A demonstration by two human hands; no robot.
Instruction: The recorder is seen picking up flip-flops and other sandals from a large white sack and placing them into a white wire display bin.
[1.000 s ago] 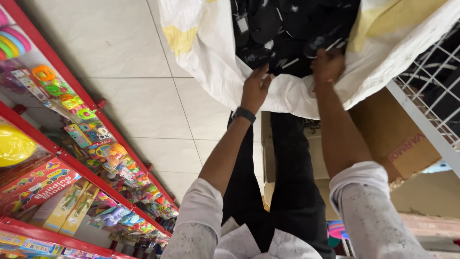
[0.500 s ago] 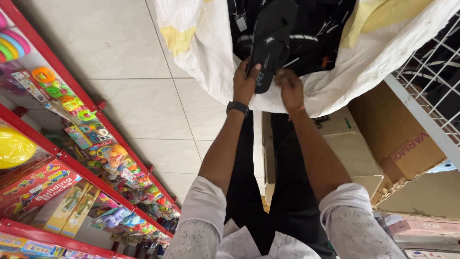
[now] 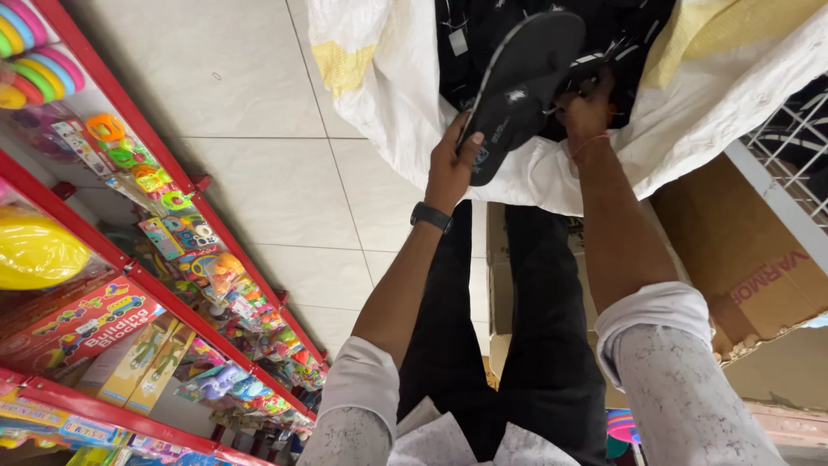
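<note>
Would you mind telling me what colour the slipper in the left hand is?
The slipper is black, clearest in the head view.

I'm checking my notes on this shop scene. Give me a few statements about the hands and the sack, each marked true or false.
1. The left hand holds a black slipper. True.
2. The slipper is red. False: it is black.
3. The right hand reaches into the white sack. True.
4. The left wrist is bare. False: it wears a dark watch.
5. The red shelves stand empty. False: they hold coloured toys.
</note>
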